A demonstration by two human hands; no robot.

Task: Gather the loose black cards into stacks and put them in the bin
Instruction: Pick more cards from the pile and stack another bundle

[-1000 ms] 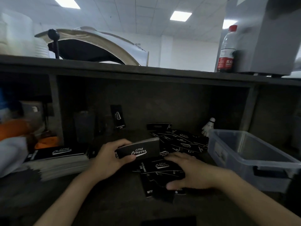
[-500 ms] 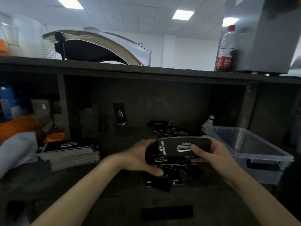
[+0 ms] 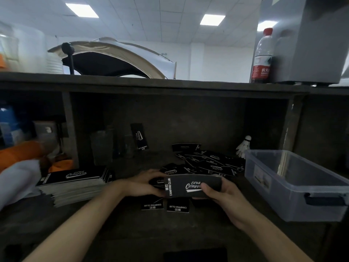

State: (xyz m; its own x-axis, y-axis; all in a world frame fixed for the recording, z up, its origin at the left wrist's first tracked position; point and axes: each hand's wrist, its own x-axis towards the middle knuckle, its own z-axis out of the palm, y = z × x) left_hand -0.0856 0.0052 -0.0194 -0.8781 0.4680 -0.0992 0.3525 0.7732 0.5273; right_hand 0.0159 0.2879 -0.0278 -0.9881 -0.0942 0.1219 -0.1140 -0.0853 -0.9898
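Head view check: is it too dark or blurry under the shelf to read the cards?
Head view: ceiling lights overexposed, bay under the shelf dim; the stack between left hand and right hand is sharp, white print readable; loose cards behind are darker, print faint; left edge smeared, orange shape blurred.

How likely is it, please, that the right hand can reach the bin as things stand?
Likely yes: the right hand, its grip on the stack, is just beside the open bin, and nothing visible stands between them.
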